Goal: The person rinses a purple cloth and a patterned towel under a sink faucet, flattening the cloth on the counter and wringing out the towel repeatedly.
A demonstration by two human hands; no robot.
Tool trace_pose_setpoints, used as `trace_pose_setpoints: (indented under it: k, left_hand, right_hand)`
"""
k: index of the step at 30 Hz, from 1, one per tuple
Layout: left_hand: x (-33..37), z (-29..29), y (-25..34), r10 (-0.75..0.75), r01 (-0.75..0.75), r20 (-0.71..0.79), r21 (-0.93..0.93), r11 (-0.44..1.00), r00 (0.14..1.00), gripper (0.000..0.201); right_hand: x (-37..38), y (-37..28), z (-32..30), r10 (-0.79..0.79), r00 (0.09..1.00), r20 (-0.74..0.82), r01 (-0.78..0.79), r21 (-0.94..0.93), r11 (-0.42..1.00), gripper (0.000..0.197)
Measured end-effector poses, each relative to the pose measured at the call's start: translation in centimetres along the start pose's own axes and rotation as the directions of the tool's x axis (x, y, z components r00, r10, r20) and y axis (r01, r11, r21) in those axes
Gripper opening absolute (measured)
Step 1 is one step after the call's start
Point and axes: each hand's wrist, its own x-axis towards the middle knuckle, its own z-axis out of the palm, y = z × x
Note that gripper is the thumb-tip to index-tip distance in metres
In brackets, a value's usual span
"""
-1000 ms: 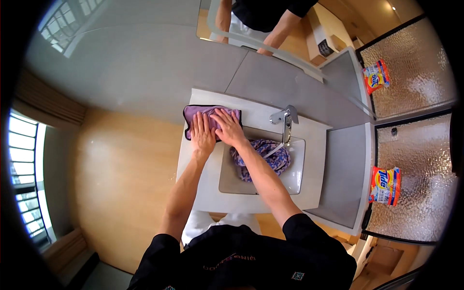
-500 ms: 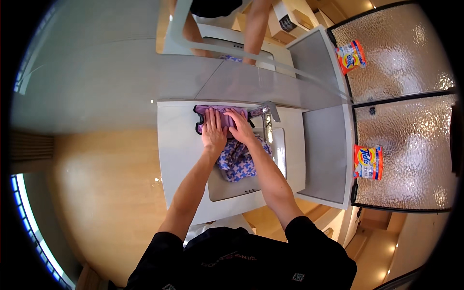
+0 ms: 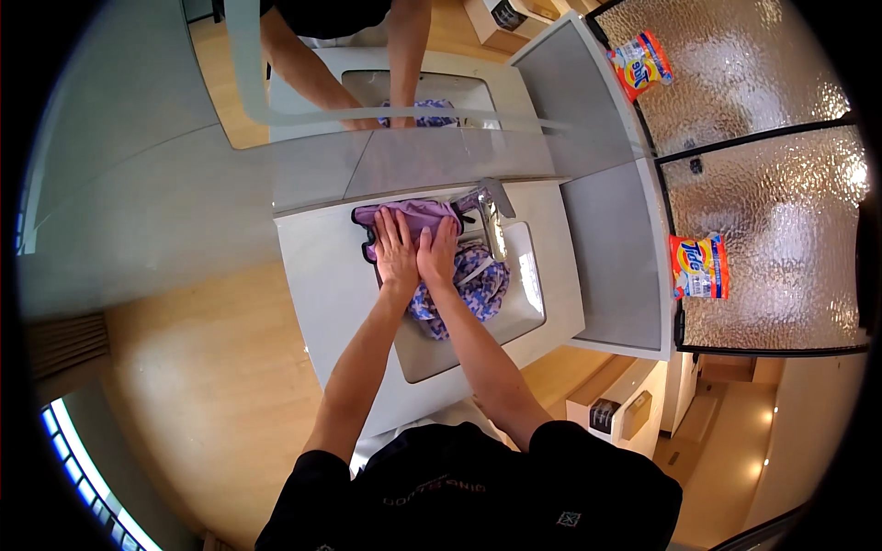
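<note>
Both hands press down side by side on a purple fabric piece with black edging, which lies on the counter behind the sink. My left hand rests flat on it, fingers stretched out and slightly apart. My right hand lies close beside it, its fingers extended over the cloth's right part and its thumb toward the left hand. A bunched blue-and-pink patterned fabric item sits in the sink below my wrists, partly hidden by my right forearm. What lies beneath the purple piece is hidden.
A chrome faucet stands just right of the purple cloth. White counter surrounds the sink. A mirror behind reflects my arms and the basin. At right, an orange packet is against a textured glass panel.
My right hand has turned and drawn in next to the left, its fingers now pointing farther forward. The purple cloth looks more rumpled. The whole view has shifted and tilted a little.
</note>
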Motion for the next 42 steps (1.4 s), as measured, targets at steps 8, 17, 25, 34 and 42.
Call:
trace_pose_setpoints:
  k: [8,17,25,34,42]
  left_hand:
    - [0.1,1.3,1.4,0.241,-0.251,-0.081,-0.444,0.860,0.967,0.058]
    - [-0.6,-0.2,1.3,0.114,-0.121,-0.043,-0.459,0.880,0.993,0.058]
    - [-5.7,-3.3,-12.8,-0.100,-0.034,-0.372,-0.337,0.941,0.923,0.051]
    - [-4.9,-4.8,-17.0,-0.050,-0.170,-0.375,-0.531,0.830,0.926,0.045]
    - [-18.1,-7.0,-12.1,-0.113,-0.173,-0.298,-0.779,0.603,0.948,0.027]
  right_hand:
    - [2.6,2.1,-0.8,0.196,0.954,-0.227,-0.178,0.100,0.979,0.061]
    - [4.4,2.5,-0.5,0.229,0.971,0.061,-0.228,-0.034,0.973,0.082]
    - [-4.6,-7.7,-1.5,-0.463,0.848,0.259,0.349,0.384,0.855,0.063]
    - [-6.3,-9.4,-0.8,-0.576,0.792,0.199,0.503,0.321,0.802,0.066]
    - [-17.0,5.0,-10.5,-0.291,0.955,0.057,0.245,0.402,0.882,0.053]
